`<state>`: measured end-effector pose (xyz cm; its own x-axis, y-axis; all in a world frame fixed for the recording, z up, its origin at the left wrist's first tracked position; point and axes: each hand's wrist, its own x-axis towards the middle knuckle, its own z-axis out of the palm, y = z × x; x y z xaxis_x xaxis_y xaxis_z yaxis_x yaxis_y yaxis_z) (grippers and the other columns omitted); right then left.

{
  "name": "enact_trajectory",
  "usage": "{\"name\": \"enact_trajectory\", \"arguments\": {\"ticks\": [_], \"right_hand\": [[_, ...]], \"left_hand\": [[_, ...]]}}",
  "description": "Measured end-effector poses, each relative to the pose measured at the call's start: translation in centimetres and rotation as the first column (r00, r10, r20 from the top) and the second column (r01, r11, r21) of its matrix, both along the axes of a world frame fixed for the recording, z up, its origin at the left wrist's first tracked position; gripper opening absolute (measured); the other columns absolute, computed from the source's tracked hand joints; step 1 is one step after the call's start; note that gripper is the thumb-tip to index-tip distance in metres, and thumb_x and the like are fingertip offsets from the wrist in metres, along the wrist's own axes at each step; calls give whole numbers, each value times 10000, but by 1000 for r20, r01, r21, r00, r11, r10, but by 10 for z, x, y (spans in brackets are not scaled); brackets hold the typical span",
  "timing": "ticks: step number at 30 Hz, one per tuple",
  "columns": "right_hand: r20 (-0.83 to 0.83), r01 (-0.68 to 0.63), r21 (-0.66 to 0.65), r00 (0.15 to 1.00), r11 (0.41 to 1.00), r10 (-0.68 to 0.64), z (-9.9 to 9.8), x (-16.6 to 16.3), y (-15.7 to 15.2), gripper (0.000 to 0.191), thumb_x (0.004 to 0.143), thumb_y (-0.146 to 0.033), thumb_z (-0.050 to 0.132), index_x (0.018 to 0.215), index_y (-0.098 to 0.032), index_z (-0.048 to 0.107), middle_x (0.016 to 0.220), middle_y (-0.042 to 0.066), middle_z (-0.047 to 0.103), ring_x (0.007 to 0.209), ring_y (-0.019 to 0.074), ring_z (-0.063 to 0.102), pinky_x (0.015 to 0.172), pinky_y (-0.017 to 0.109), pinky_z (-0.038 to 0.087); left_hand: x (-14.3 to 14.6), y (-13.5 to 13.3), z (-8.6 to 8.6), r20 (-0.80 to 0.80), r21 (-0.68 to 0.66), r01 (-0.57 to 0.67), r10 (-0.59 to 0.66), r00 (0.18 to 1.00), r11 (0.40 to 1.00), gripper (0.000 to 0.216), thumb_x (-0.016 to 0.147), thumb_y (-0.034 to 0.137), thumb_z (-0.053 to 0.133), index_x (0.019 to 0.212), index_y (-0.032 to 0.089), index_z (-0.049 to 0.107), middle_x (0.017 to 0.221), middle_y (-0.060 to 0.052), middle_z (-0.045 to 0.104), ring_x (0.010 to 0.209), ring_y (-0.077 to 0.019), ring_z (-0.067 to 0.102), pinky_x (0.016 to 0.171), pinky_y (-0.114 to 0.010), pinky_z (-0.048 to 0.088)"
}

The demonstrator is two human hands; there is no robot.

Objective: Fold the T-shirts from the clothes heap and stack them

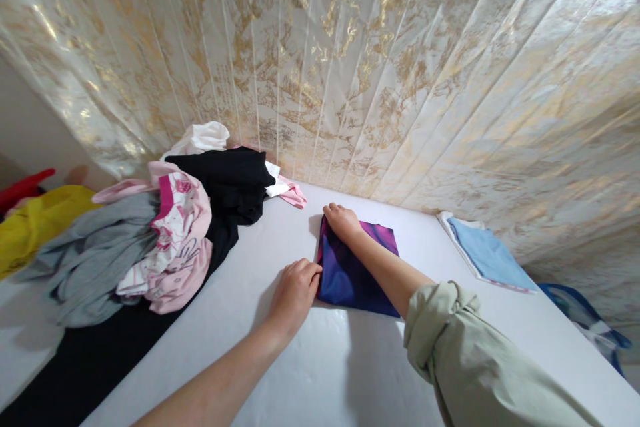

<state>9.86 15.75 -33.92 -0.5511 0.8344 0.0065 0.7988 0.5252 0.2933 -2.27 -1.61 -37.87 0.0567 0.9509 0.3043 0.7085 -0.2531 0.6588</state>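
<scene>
In the head view, a folded purple-and-blue garment (350, 283) lay on the white tabletop (240, 360), between a clothes heap (177, 230) and a folded light-blue garment (485, 250). The hands were apart: the left hand (296, 285) touched its left edge, the right hand (343, 223) its far-left corner; whether either pinched cloth, I couldn't tell.

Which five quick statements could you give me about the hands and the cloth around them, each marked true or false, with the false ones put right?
1. The right hand and left hand both touch the smooth, squarish, folded purple-and-blue cloth. True.
2. A flat, folded light-blue cloth lies to the right of it. True.
3. The light-blue cloth is under the left hand. False: it lies apart from both hands.
4. A crumpled grey fabric garment lies left of both hands. True.
5. The purple-and-blue cloth lies left of the grey garment. False: it lies to the right.
</scene>
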Motion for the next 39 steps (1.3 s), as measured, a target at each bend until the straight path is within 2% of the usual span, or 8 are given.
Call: {"name": "enact_trajectory", "arguments": {"ticks": [11,15,17,21,26,30,34,39], "right_hand": [[-98,118,-1,988,993,-118,8,2,0,311,998,-234,253,1127,-210,535,1148,99,596,1002,194,614,770,289,478],[-183,200,-85,960,976,-212,9,-7,-3,302,953,-375,395,1171,-200,510,1160,109,609,989,226,626,782,329,483],[-211,237,-136,942,962,-262,8,-13,-4,304,912,-333,462,1175,-189,511,1139,116,632,995,242,633,782,338,484],[-230,297,-135,919,945,-321,6,-21,-1,279,892,-162,412,1136,-154,546,1091,149,664,1000,256,644,780,341,484],[-264,330,-143,896,933,-357,9,-21,7,287,900,-141,403,1133,-155,570,1106,171,667,1023,255,642,805,337,475],[-307,349,-169,870,922,-385,7,-22,11,299,896,-135,414,1141,-151,585,1111,170,671,1014,249,643,795,328,472],[-359,294,-226,861,929,-360,5,-19,13,229,916,-283,470,1031,-198,650,1064,98,701,970,221,649,766,290,468],[-434,239,-219,844,946,-314,16,21,9,332,975,-327,369,1099,-199,650,1090,75,691,1003,188,631,829,266,443]], "left_hand": [[2,-1,0,147,-10,55,-53,988,998,211,882,111,503,917,227,676,891,-14,634,874,-159,597,828,-271,458],[2,0,-1,128,-8,62,-60,990,998,206,879,109,506,917,217,677,886,-17,637,871,-162,595,820,-275,456],[2,0,-1,129,-4,60,-59,990,998,205,878,109,506,916,217,677,889,-18,642,871,-162,596,817,-275,456],[3,1,-3,157,14,68,-69,985,998,204,876,115,512,902,225,682,873,-16,644,863,-160,600,809,-269,455],[4,2,-3,232,17,92,-94,968,996,198,868,104,510,874,217,673,880,-15,646,857,-150,602,800,-251,450],[3,3,-1,162,-14,110,-107,981,994,211,845,80,506,841,217,666,843,-5,642,837,-151,593,783,-253,431],[2,2,2,34,-47,96,-94,995,994,211,829,77,502,770,221,643,783,7,620,801,-154,579,752,-265,403],[-1,0,2,15,-52,93,-92,996,994,210,824,75,480,755,215,620,802,-4,595,821,-162,564,738,-266,399]]}}
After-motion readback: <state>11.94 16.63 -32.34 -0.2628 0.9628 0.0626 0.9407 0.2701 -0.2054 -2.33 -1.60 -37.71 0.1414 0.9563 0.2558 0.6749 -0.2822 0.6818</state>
